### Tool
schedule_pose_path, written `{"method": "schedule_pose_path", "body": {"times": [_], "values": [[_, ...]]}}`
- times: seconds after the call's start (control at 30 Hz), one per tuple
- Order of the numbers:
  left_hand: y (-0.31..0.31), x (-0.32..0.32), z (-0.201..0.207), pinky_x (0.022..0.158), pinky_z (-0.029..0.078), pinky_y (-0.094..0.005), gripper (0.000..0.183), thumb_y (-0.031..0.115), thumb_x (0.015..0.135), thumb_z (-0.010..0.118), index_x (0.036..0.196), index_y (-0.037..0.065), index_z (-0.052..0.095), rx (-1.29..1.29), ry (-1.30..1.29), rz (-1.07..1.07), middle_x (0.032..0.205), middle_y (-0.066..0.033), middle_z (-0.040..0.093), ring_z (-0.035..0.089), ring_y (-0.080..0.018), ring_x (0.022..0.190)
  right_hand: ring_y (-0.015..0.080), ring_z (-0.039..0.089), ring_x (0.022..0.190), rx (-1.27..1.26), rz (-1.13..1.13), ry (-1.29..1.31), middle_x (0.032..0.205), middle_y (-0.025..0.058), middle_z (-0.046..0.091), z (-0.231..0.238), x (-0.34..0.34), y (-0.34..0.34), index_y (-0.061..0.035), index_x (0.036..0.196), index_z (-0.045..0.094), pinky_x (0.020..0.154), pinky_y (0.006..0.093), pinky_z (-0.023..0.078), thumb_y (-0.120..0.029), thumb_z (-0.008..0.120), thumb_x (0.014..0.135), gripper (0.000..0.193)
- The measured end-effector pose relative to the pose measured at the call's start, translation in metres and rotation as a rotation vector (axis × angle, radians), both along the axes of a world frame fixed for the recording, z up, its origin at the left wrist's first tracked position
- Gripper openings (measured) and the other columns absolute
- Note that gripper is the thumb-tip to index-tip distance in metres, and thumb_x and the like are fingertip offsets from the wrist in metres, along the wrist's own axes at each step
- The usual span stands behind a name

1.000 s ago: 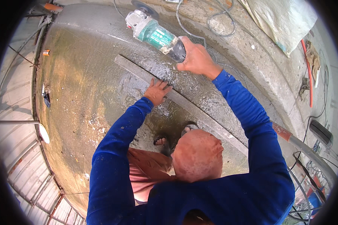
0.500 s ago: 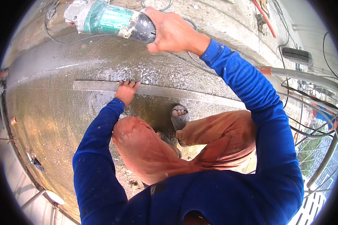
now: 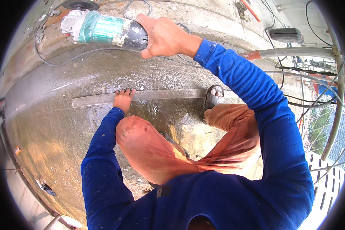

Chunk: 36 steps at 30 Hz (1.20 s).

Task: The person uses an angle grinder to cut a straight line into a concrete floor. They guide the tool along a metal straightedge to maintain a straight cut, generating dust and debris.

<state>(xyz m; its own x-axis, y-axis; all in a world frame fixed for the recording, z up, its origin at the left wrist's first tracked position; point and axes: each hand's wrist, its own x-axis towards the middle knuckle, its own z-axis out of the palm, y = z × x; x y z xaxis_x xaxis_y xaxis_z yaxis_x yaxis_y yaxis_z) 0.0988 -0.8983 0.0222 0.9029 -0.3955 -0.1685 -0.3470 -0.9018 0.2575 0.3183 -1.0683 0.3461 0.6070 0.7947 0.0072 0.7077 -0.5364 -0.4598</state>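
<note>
Head view, right hand [image 3: 165, 37] wrapped around grinder [image 3: 103, 29], left hand [image 3: 123, 101] spread on strip [image 3: 168, 94]

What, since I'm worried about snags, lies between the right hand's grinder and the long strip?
A cable runs between the grinder and the strip in this view; its depth is hard to judge. Farther right, a foot covers part of the strip.

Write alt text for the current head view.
A person's right hand grips a green angle grinder by its dark rear end, while the left hand rests on a long, straight, flat bar lying on a wet floor. A sandalled foot overlaps the bar farther right.
</note>
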Motion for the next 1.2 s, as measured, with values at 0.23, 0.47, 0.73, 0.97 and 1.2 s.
{"method": "schedule_pose_path", "body": {"times": [0.23, 0.47, 0.73, 0.97, 1.2], "values": [[-0.004, -0.002, 0.002, 0.093, 0.046, -0.0495, 0.050, 0.007, 0.080, 0.058, 0.128, 0.020, 0.061, -0.044, -0.009, 0.042, 0.104, -0.0054, 0.059, 0.059, -0.0271, 0.102, 0.0447, 0.063, 0.079, 0.029, 0.020, 0.134, 0.080, 0.0231, 0.064, -0.029, -0.018, -0.011, -0.0029, 0.117, 0.045, 0.069, 0.0485, 0.051, -0.026, 0.077, 0.060, 0.069], [-0.003, 0.034, 0.047, 0.097, 0.045, -0.0505, 0.046, 0.018, 0.086, 0.063, 0.131, 0.009, 0.057, -0.465, 0.496, 0.224, 0.124, -0.0100, 0.060, 0.058, -0.0276, 0.113, 0.0456, 0.063, 0.081, 0.074, -0.019, 0.245, 0.083, 0.0240, 0.063, -0.048, -0.040, -0.017, -0.0040, 0.118, 0.044, 0.069, 0.0484, 0.050, -0.024, 0.077, 0.061, 0.069], [-0.005, 0.044, 0.197, 0.100, 0.043, -0.0450, 0.071, 0.033, 0.091, 0.064, 0.145, -0.002, 0.032, -2.137, 0.141, 1.092, 0.134, -0.0148, 0.054, 0.054, -0.0270, 0.120, 0.0437, 0.065, 0.082, 0.223, -0.051, 0.455, 0.084, 0.0250, 0.065, -0.055, -0.059, 0.004, -0.0014, 0.119, 0.044, 0.073, 0.0470, 0.051, -0.024, 0.077, 0.060, 0.071], [-0.087, 0.050, 0.278, 0.104, 0.041, -0.0388, 0.083, 0.014, 0.083, 0.072, 0.145, -0.012, 0.023, -1.672, -0.616, 1.365, 0.138, -0.0238, 0.041, 0.046, -0.0298, 0.128, 0.0229, 0.062, 0.100, 0.558, -0.002, 1.501, 0.113, 0.0090, 0.061, -0.064, -0.070, 0.019, -0.0039, 0.135, 0.045, 0.086, 0.0376, 0.052, -0.019, 0.071, 0.066, 0.075], [-0.060, 0.059, 0.277, 0.094, 0.047, -0.0380, 0.094, 0.029, 0.076, 0.082, 0.144, -0.009, 0.030, -1.347, -0.568, 1.520, 0.122, -0.0186, 0.045, 0.053, -0.0281, 0.110, 0.0192, 0.064, 0.079, 0.594, 0.067, 1.645, 0.108, 0.0101, 0.059, -0.069, -0.086, 0.028, -0.0040, 0.138, 0.038, 0.051, 0.0316, 0.054, -0.021, 0.070, 0.067, 0.080]]}}
